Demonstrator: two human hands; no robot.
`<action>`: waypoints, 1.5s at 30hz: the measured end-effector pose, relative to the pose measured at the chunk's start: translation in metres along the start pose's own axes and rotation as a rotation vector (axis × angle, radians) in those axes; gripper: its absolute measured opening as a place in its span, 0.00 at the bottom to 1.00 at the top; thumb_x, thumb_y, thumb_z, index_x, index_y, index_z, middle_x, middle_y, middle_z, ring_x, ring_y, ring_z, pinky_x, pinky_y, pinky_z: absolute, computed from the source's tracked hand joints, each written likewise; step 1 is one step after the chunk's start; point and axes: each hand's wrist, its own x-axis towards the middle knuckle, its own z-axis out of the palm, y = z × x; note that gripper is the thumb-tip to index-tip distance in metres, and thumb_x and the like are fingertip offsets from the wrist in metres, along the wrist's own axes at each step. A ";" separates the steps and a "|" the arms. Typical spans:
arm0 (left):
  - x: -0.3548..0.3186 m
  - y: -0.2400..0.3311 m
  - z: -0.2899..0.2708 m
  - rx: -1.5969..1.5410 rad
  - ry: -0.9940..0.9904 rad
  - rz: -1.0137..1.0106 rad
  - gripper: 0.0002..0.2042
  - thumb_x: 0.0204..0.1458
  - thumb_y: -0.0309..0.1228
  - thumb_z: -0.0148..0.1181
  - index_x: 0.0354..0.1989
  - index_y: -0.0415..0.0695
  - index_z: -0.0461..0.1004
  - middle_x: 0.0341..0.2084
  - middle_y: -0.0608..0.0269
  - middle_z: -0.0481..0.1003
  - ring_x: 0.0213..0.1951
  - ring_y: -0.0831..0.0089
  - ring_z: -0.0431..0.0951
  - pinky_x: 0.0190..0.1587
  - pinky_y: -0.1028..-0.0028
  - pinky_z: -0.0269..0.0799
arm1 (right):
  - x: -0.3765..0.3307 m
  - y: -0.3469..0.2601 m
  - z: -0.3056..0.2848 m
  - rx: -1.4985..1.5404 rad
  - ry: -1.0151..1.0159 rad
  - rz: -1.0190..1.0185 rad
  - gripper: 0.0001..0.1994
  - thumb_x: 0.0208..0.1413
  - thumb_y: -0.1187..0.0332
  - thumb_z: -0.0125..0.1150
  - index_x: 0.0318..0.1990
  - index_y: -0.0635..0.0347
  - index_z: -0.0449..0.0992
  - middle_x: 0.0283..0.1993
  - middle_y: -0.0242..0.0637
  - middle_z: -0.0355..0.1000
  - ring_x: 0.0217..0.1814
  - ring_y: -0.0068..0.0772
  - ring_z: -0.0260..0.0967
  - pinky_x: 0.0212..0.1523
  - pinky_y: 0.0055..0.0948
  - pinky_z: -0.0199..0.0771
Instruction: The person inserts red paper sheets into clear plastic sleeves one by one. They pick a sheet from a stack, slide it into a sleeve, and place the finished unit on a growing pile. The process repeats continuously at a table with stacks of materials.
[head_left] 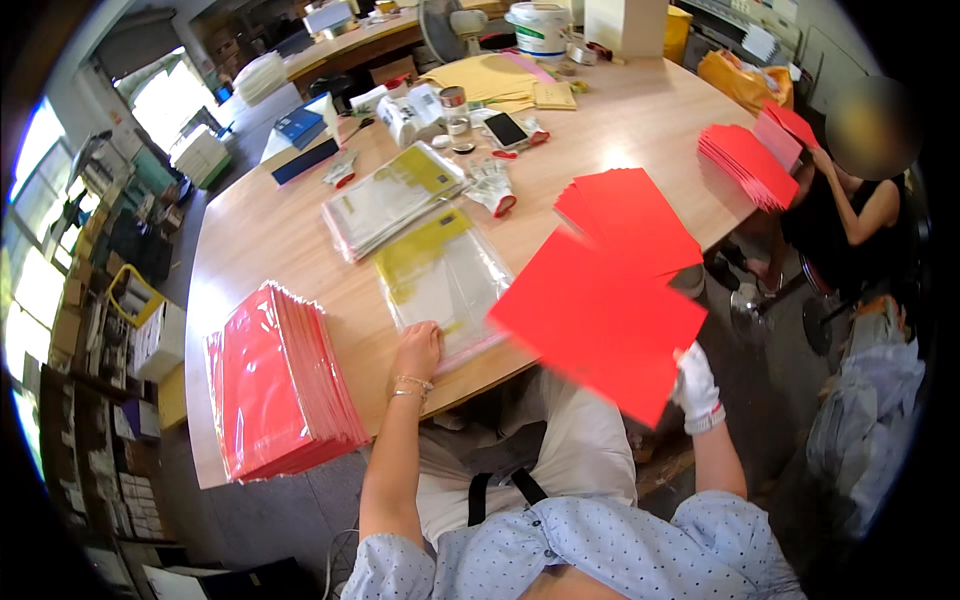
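My right hand (697, 387), in a white knitted glove, grips one corner of a red card sheet (600, 320), which is tilted above the table's near edge. Beyond it a fanned stack of red sheets (640, 215) lies on the table. Bare and wearing bracelets, my left hand (418, 348) has its fingers curled at the near left corner of a clear plastic bag (450, 275) with a yellow-green printed band. Just past that bag lies a pile of similar bags (395, 195). A tall stack of bagged red sheets (280, 385) stands left of my left forearm.
White work gloves (490, 185), a phone (507, 130), a can (455, 118) and yellow paper (480, 80) lie farther back on the wooden table (270, 250). At the right, a seated person (850, 210) handles red sheets beside another red stack (745, 165).
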 end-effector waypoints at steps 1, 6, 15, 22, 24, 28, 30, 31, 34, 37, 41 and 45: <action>0.000 -0.001 0.002 0.006 -0.005 0.000 0.06 0.52 0.26 0.51 0.34 0.41 0.74 0.37 0.55 0.75 0.42 0.56 0.73 0.46 0.65 0.69 | -0.007 0.008 -0.001 -0.061 -0.079 0.047 0.21 0.56 0.66 0.45 0.56 0.65 0.61 0.43 0.34 0.70 0.35 0.19 0.68 0.33 0.19 0.69; -0.013 -0.016 -0.004 0.104 0.113 0.168 0.07 0.50 0.27 0.51 0.35 0.40 0.73 0.34 0.51 0.75 0.40 0.54 0.73 0.44 0.62 0.69 | -0.020 0.036 0.036 0.157 -0.155 0.346 0.13 0.55 0.70 0.44 0.46 0.62 0.68 0.31 0.30 0.70 0.22 0.21 0.65 0.20 0.20 0.63; -0.005 0.007 -0.038 -0.807 -0.199 -0.640 0.12 0.55 0.31 0.51 0.41 0.35 0.71 0.28 0.56 0.76 0.26 0.70 0.79 0.24 0.77 0.71 | -0.035 0.069 0.057 0.362 0.003 0.352 0.11 0.58 0.70 0.42 0.46 0.60 0.67 0.32 0.30 0.70 0.23 0.18 0.65 0.22 0.19 0.66; -0.030 0.062 -0.019 -0.801 0.054 -0.460 0.22 0.55 0.24 0.48 0.58 0.34 0.55 0.32 0.56 0.76 0.32 0.71 0.78 0.32 0.78 0.73 | -0.047 0.053 0.096 0.226 0.176 0.291 0.12 0.58 0.69 0.43 0.47 0.59 0.66 0.32 0.29 0.68 0.25 0.19 0.64 0.20 0.21 0.64; -0.051 0.083 0.011 -0.982 0.307 -0.323 0.21 0.55 0.23 0.49 0.58 0.35 0.57 0.36 0.54 0.74 0.38 0.70 0.76 0.39 0.75 0.72 | -0.054 0.046 0.108 0.250 0.240 0.344 0.10 0.58 0.68 0.44 0.46 0.59 0.66 0.31 0.29 0.68 0.23 0.21 0.64 0.20 0.21 0.63; -0.090 0.040 0.116 -0.980 -0.080 -0.180 0.21 0.57 0.31 0.48 0.58 0.39 0.58 0.47 0.53 0.69 0.49 0.67 0.70 0.48 0.68 0.69 | -0.067 0.051 0.093 0.280 0.016 0.460 0.08 0.59 0.66 0.46 0.43 0.56 0.67 0.28 0.29 0.69 0.20 0.23 0.64 0.18 0.22 0.63; -0.117 0.027 0.170 -0.721 -0.218 0.044 0.20 0.57 0.33 0.45 0.57 0.39 0.59 0.48 0.54 0.69 0.50 0.66 0.70 0.48 0.67 0.69 | -0.071 0.053 0.088 0.239 -0.047 0.485 0.09 0.60 0.65 0.45 0.45 0.56 0.66 0.32 0.32 0.71 0.22 0.23 0.67 0.23 0.25 0.70; -0.132 0.026 0.178 -0.653 -0.224 0.102 0.20 0.58 0.34 0.44 0.57 0.40 0.59 0.48 0.54 0.68 0.50 0.66 0.70 0.49 0.67 0.69 | -0.070 0.051 0.102 0.195 -0.011 0.515 0.09 0.60 0.65 0.45 0.44 0.55 0.66 0.32 0.32 0.71 0.22 0.24 0.68 0.23 0.25 0.71; -0.182 0.044 0.176 -0.868 -0.250 0.000 0.20 0.59 0.37 0.41 0.57 0.40 0.59 0.49 0.55 0.68 0.50 0.65 0.69 0.49 0.66 0.69 | -0.062 0.077 0.112 0.140 0.071 0.578 0.08 0.60 0.66 0.45 0.44 0.54 0.66 0.32 0.31 0.70 0.22 0.25 0.68 0.23 0.26 0.72; -0.190 0.050 0.156 -1.477 -0.269 -0.273 0.21 0.60 0.41 0.38 0.56 0.41 0.60 0.50 0.56 0.67 0.50 0.65 0.69 0.50 0.66 0.68 | -0.054 0.094 0.113 0.115 0.080 0.584 0.09 0.59 0.67 0.46 0.46 0.52 0.66 0.31 0.30 0.69 0.19 0.24 0.65 0.21 0.27 0.71; -0.173 0.024 0.129 -1.584 -0.260 -0.250 0.23 0.61 0.45 0.34 0.56 0.41 0.60 0.52 0.56 0.66 0.51 0.63 0.68 0.51 0.65 0.68 | -0.062 0.073 0.112 0.129 0.041 0.583 0.10 0.60 0.68 0.44 0.47 0.57 0.67 0.31 0.33 0.70 0.21 0.24 0.67 0.20 0.25 0.69; -0.169 0.001 0.114 -0.278 -0.385 0.023 0.26 0.60 0.49 0.35 0.57 0.41 0.60 0.53 0.54 0.65 0.52 0.61 0.68 0.51 0.64 0.68 | -0.060 0.059 0.108 0.161 -0.084 0.561 0.12 0.59 0.68 0.44 0.48 0.60 0.67 0.29 0.34 0.71 0.21 0.25 0.67 0.19 0.24 0.68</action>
